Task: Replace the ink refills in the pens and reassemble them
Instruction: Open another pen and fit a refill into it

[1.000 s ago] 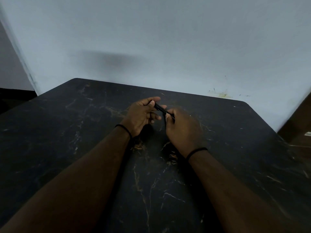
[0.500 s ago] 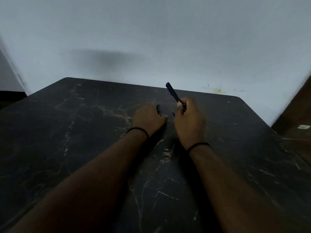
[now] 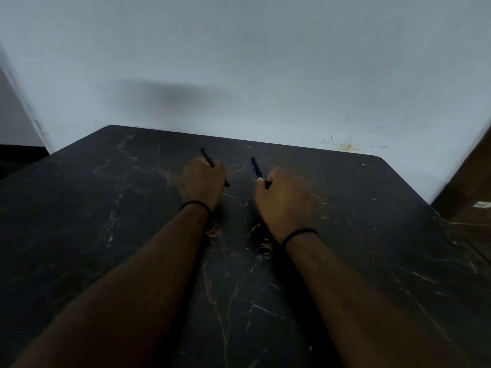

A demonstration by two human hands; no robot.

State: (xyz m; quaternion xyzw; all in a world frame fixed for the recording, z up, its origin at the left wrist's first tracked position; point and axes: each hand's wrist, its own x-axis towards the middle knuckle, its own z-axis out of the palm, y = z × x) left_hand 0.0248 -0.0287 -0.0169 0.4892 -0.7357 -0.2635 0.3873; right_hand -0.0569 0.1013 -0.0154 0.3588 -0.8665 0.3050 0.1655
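My left hand (image 3: 201,181) grips a black pen (image 3: 206,156) in a fist; its far end sticks up past the knuckles and its near end shows at the thumb side. A second dark pen (image 3: 255,166) with a bluish sheen is gripped by my right hand (image 3: 284,200), pointing up and away. Both hands rest low over the black marble table (image 3: 106,208), a hand's width apart. The fingers hide the middle of each pen. A black band circles each wrist.
A pale wall rises right behind the table's far edge, stained yellow at the right. The table's rounded far-right corner (image 3: 377,158) lies near a brown piece of furniture (image 3: 470,187). A dark gap lies at the far left.
The hands, first joined on one pen at the centre, have moved apart. The left hand, lying on the table half a second ago, now holds a pen too.
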